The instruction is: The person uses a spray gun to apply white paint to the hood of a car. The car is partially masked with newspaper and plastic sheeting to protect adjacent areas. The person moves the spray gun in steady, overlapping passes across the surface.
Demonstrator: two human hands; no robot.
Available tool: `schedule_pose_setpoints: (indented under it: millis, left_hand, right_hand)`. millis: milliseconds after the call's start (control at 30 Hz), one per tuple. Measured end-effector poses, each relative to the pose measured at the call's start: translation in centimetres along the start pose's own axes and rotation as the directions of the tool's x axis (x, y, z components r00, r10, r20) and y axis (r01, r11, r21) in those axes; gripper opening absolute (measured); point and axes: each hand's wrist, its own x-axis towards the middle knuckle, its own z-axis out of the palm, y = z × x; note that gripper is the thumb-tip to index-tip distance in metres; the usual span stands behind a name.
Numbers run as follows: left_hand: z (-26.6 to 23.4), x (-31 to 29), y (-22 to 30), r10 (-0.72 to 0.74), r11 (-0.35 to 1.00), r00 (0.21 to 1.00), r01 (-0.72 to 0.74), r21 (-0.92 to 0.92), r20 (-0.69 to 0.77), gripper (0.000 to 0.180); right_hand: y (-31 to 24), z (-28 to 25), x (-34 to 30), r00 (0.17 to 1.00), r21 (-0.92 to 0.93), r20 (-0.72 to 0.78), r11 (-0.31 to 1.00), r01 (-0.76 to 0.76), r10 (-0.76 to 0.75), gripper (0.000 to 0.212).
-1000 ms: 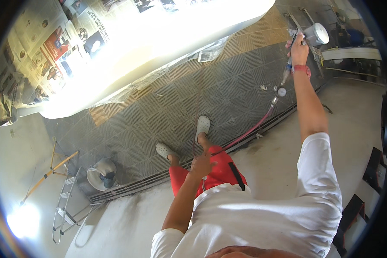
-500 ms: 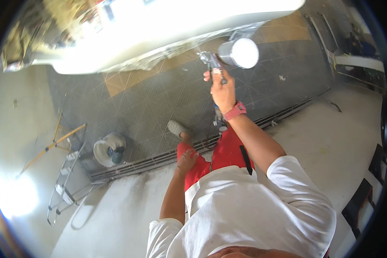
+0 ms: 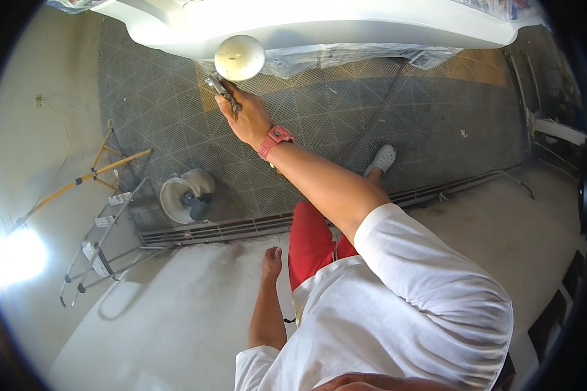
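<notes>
My right hand (image 3: 246, 117) is wrapped around the grip of a metal spray gun (image 3: 223, 91), stretched forward and to the left. The gun's round cup (image 3: 240, 58), seen from its pale, stained end, is close to the lower edge of a glossy white curved body panel (image 3: 332, 32). Masking sheet (image 3: 346, 60) hangs wrinkled below that panel. How far the nozzle is from the surface I cannot tell. By my left hip, my left hand (image 3: 272, 262) hangs with its fingers curled in and nothing visible in them.
A white bucket (image 3: 171, 199) with dark contents stands left on the grey grid floor (image 3: 293, 124). Further left are a folding ladder (image 3: 98, 254), a yellow stand (image 3: 88, 176) and a bright lamp (image 3: 13, 257). A hose (image 3: 378, 107) crosses the floor. Dark panels (image 3: 546, 319) lie at right.
My right hand has swung left along the panel with the spray gun. My left hand has left my thigh and now hangs beside my hip. The view has shifted.
</notes>
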Motion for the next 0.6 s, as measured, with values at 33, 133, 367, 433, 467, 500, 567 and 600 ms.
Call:
schedule_pose_setpoints:
  millis: [33, 133, 367, 433, 467, 500, 567, 600]
  left_hand:
    - [0.3, -0.2, -0.1, -0.026, 1.000, 1.000, 0.025, 0.014, 0.013, 0.046]
    - [1.2, -0.2, 2.4, -0.028, 0.999, 0.999, 0.027, 0.021, 0.040, 0.045]
    - [4.9, 2.5, 10.8, 0.172, 0.976, 0.975, -0.188, 0.112, 0.144, 0.045]
    - [5.8, 2.7, 14.5, 0.195, 0.959, 0.971, -0.218, 0.181, 0.139, 0.044]
    - [6.4, 2.8, 15.9, 0.208, 0.947, 0.969, -0.234, 0.218, 0.136, 0.044]
    - [7.2, 3.1, 16.6, 0.241, 0.942, 0.959, -0.269, 0.202, 0.152, 0.044]
    - [8.9, 3.3, 18.7, 0.307, 0.926, 0.934, -0.338, 0.171, 0.183, 0.046]
    - [10.0, 3.0, 20.0, 0.279, 0.915, 0.938, -0.324, 0.241, 0.204, 0.047]
  right_hand:
    - [0.0, 0.0, 0.4, 0.995, 0.006, 0.086, 0.998, -0.058, 0.057, 0.052]
    - [0.6, -3.0, 0.1, 0.935, -0.093, 0.232, 0.963, -0.254, 0.270, 0.057]
    - [9.4, -20.6, -7.4, 0.976, 0.022, -0.173, 0.991, -0.131, 0.133, 0.050]
    - [9.7, -27.4, -8.6, 0.952, 0.039, -0.262, 0.987, -0.154, 0.158, 0.048]
    - [10.4, -30.5, -9.0, 0.941, 0.045, -0.305, 0.989, -0.143, 0.150, 0.049]
    - [10.9, -33.7, -9.4, 0.928, 0.051, -0.345, 0.990, -0.131, 0.141, 0.049]
    - [10.7, -40.0, -9.9, 0.889, 0.123, -0.360, 0.959, -0.254, 0.282, 0.050]
    - [11.1, -42.9, -9.9, 0.874, 0.152, -0.387, 0.955, -0.255, 0.295, 0.051]
